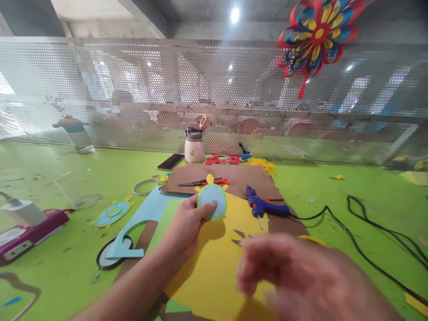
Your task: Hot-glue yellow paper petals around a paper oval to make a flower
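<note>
Head view: just above the middle of the frame, your left hand (185,223) holds a round blue-and-green disc (212,201) up over the yellow sheet (214,267). The thumb lies across its lower face and the other fingers are closed behind it in a light pinch. Small yellow tips stick out at its top edge. The disc looks like thin craft foam or paper, so judge it very light, bendy, easy to crease and not slippery. Hold it near the rim with flat pads, not a hard squeeze. Your right hand (294,272), at the lower right, is blurred: you cannot tell how far its fingers are open or whether they hold anything. A blue glue gun (264,206) lies just right of the disc, and scissors (203,182) lie beyond it.
</note>
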{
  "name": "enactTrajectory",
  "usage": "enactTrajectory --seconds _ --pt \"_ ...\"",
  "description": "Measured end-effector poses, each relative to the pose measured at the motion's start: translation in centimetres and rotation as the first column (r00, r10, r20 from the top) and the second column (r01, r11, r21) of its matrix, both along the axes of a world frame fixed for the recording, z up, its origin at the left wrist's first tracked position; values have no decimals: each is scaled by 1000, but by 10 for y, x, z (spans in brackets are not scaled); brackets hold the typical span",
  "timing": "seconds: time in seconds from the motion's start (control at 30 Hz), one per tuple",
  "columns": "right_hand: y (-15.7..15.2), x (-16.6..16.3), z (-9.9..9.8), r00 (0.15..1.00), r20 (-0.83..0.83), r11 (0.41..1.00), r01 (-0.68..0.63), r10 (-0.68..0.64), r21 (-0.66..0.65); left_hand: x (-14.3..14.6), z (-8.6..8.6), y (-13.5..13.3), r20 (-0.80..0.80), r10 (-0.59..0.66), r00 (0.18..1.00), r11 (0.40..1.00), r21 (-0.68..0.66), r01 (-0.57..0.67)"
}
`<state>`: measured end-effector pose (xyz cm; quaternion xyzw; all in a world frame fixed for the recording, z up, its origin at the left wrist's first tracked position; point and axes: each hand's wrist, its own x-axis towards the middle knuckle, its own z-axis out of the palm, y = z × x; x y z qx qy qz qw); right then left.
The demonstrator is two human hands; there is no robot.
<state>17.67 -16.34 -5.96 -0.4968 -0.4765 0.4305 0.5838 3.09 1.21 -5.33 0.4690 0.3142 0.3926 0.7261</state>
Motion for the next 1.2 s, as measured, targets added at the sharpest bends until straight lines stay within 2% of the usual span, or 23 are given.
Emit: enactTrajectory --seconds 0.07,0.17,0.33,0.4,0.5,0.77,0.87,1.0,1.2 --pt "19 -12 18 1000 18 996 26 -25 -84 0 1 0 8 -5 1000 1000 -1 5" --pt "36 -21 28 998 48 996 51 -47 -67 -1 1 0 4 -4 1000 1000 -1 4" --pt "35 -19 23 995 97 999 9 -6 -36 -1 -2 1 27 -3 1000 1000 30 2" --pt "35 -17 21 994 103 999 31 -30 -17 -1 -3 2 33 5 999 999 36 -6" --pt "39 -14 19 994 65 996 86 -87 20 -1 -4 3 24 8 1000 999 31 -9" --pt "35 -16 18 998 17 997 58 -59 53 -1 -3 2 8 -2 1000 999 36 2" --pt "41 -12 18 987 -57 985 156 -152 69 -1 -3 3 4 -2 1000 1000 29 2" --pt "58 5 18 927 -193 933 345 -321 102 -1 -1 2 -15 -29 999 999 32 30" --pt "73 28 17 909 -288 920 356 -301 162 0 0 2 41 -80 996 996 -37 82"
